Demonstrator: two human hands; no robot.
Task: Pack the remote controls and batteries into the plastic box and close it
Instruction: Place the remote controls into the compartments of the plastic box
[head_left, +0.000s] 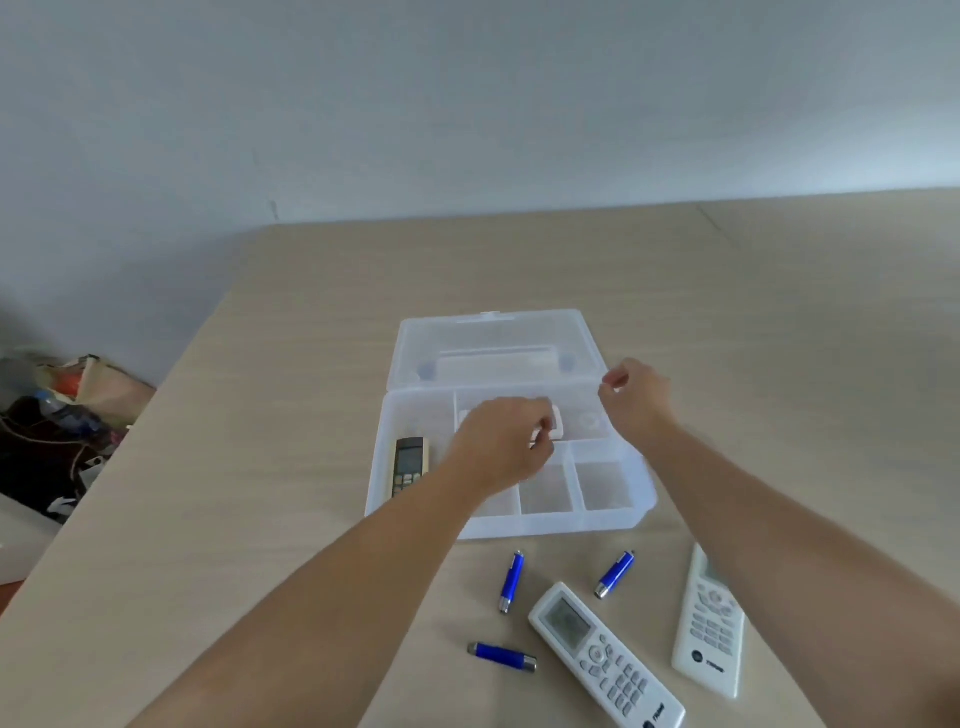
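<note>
Fingers (540, 434) of the left hand (501, 441) are curled and pinched on a small white remote control (556, 423) lying in the long rear compartment of the clear plastic box (613, 522); how firmly they grip it cannot be told. The right hand (636, 395) hovers at the 3 o'clock end of that same compartment, fingers curled close with thumb and forefinger nearly together, and whether they hold anything cannot be told.

The box sits open in the middle of the pale wood-grain surface (291, 364), its transparent lid (493, 345) tipped back at 12 o'clock. A beige remote control with a dark display (410, 465) lies in the tall compartment at the box's 9 o'clock side. The small compartments along the near edge show nothing inside where they are visible.

At 6 o'clock from the box, on the surface, lie three blue cylindrical batteries: one (511, 582) just below the box wall, one (615, 573) to its 3 o'clock, tilted, and one (502, 656) nearer the viewer, lying crosswise. Between them a white remote control with a grey screen (605, 657) lies diagonally. Another white remote control with grey buttons (709, 623) lies at its 3 o'clock, partly under the right forearm.
</note>
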